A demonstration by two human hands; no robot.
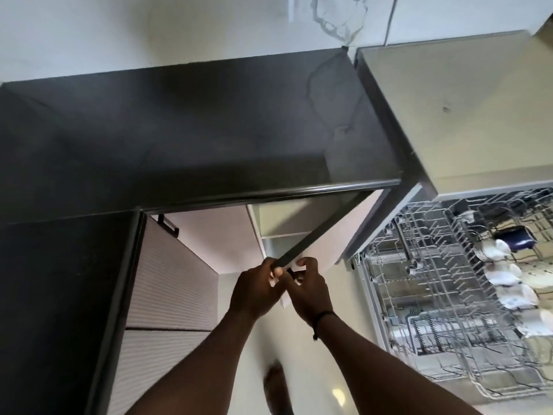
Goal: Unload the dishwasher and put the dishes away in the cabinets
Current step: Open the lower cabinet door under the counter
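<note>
A lower cabinet door (332, 232), pale with a dark top edge, stands swung open under the black countertop (191, 136). My left hand (254, 290) is closed on the door's dark top edge at its near corner. My right hand (309, 295) is closed around the same corner, on a small black handle. Behind the door a pale shelf (284, 221) shows inside the cabinet; I cannot see what is on it. To the right the dishwasher rack (443, 295) is pulled out. It holds several white dishes (505, 277) and a dark blue cup (516, 238).
A ribbed cabinet front (170, 283) with a black handle (169, 224) stands to the left of the open cabinet. A beige counter (466, 109) lies above the dishwasher. My bare foot (278, 387) is on the pale floor between cabinet and rack.
</note>
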